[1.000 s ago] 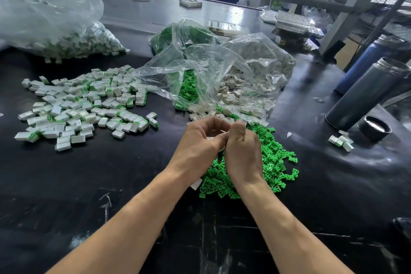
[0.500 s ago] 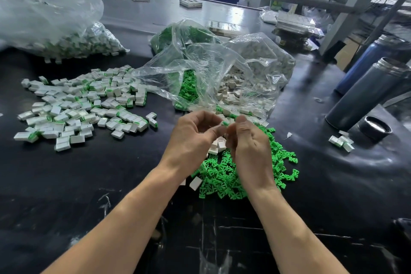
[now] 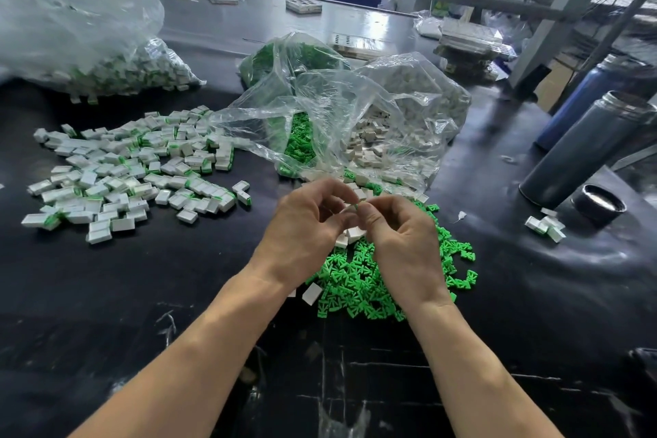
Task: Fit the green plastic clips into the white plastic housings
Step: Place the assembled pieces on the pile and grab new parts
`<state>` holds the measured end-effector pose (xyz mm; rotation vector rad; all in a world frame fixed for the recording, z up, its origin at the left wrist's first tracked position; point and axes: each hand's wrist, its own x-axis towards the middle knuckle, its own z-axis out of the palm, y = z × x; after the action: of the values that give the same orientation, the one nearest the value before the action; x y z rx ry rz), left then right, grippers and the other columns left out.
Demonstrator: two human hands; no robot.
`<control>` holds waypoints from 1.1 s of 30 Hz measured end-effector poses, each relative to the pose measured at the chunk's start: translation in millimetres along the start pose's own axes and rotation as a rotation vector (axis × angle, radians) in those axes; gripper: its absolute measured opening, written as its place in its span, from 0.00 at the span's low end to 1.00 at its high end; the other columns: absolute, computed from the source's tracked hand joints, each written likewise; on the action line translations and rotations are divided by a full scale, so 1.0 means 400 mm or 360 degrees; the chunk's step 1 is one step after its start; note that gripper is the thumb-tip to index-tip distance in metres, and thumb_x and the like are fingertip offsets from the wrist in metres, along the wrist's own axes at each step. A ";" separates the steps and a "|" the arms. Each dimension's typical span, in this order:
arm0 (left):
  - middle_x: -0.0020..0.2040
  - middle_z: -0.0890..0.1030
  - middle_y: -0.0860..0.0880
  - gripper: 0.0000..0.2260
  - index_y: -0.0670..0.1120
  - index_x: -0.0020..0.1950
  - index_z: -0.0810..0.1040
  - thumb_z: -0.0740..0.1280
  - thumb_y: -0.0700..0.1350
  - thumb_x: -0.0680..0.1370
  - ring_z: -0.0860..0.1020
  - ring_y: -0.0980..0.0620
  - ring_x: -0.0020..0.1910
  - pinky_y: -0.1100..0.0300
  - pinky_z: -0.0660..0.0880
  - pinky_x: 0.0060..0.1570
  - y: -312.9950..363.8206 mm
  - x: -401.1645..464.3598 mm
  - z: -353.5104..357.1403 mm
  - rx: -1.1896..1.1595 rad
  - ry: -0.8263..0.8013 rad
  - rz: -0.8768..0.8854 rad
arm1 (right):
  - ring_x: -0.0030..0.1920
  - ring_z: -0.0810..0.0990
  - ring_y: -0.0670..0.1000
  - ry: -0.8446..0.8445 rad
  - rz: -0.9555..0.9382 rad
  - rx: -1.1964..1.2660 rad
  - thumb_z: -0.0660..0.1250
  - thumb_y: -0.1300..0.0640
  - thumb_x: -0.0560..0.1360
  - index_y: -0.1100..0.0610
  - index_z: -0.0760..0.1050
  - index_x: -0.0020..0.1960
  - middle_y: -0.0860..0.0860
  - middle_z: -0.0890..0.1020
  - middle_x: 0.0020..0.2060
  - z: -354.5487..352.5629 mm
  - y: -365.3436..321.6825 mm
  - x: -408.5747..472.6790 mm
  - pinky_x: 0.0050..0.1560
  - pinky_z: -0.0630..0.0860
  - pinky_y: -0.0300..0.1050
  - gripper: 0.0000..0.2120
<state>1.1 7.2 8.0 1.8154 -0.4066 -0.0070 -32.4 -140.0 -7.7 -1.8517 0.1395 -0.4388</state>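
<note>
Green clip (image 3: 356, 206) mostly hidden, pinched by right hand (image 3: 401, 245), left hand (image 3: 305, 235) gripping half-hidden white housing (image 3: 346, 210)

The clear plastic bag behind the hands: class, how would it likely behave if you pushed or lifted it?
The clear plastic bag looks thin and crumpled, so it would probably fold rather than slide. Its mouth gapes toward the green clips, so lifting it might spill the white housings inside. The film looks glossy, possibly slippery.
</note>
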 end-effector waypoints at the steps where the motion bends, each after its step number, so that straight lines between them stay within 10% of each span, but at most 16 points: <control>1: 0.39 0.83 0.52 0.06 0.52 0.51 0.82 0.75 0.42 0.77 0.79 0.61 0.36 0.70 0.73 0.36 -0.002 -0.001 -0.002 0.0079 -0.0003 0.0017 | 0.38 0.82 0.41 0.0008 0.0004 -0.0003 0.72 0.54 0.80 0.51 0.82 0.47 0.44 0.85 0.38 0.000 0.000 -0.001 0.39 0.76 0.36 0.03; 14: 0.58 0.81 0.46 0.06 0.53 0.54 0.84 0.71 0.49 0.78 0.79 0.42 0.58 0.50 0.74 0.60 -0.063 0.049 -0.149 0.1462 0.0420 -0.0486 | 0.39 0.82 0.41 0.0103 0.0052 -0.0220 0.71 0.52 0.80 0.46 0.80 0.42 0.42 0.85 0.36 -0.015 0.005 0.002 0.38 0.74 0.29 0.08; 24: 0.57 0.79 0.46 0.07 0.52 0.55 0.83 0.73 0.45 0.78 0.78 0.43 0.58 0.48 0.73 0.61 -0.060 0.046 -0.158 0.1390 0.0575 -0.0390 | 0.34 0.79 0.47 0.0163 0.0171 -0.0593 0.73 0.44 0.78 0.49 0.82 0.40 0.44 0.82 0.31 -0.059 0.010 0.028 0.40 0.76 0.45 0.12; 28: 0.39 0.81 0.61 0.05 0.56 0.43 0.81 0.74 0.49 0.77 0.80 0.64 0.35 0.66 0.78 0.43 -0.031 0.028 -0.092 0.0861 0.0245 -0.0247 | 0.36 0.80 0.48 0.0046 0.0241 -0.0786 0.74 0.41 0.76 0.48 0.82 0.39 0.44 0.82 0.32 -0.093 0.007 0.037 0.43 0.79 0.49 0.12; 33: 0.50 0.76 0.63 0.08 0.59 0.56 0.82 0.71 0.47 0.80 0.76 0.64 0.47 0.65 0.71 0.49 -0.039 0.013 -0.027 0.0861 -0.0033 -0.0021 | 0.40 0.80 0.42 -0.0238 0.0271 -0.0880 0.78 0.46 0.74 0.43 0.84 0.41 0.40 0.83 0.37 -0.105 -0.011 0.034 0.48 0.80 0.47 0.04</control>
<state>12.2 19.1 -2.4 2.3524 -0.4389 0.0820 -35.9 -180.4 10.2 -2.3822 0.3406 -0.1448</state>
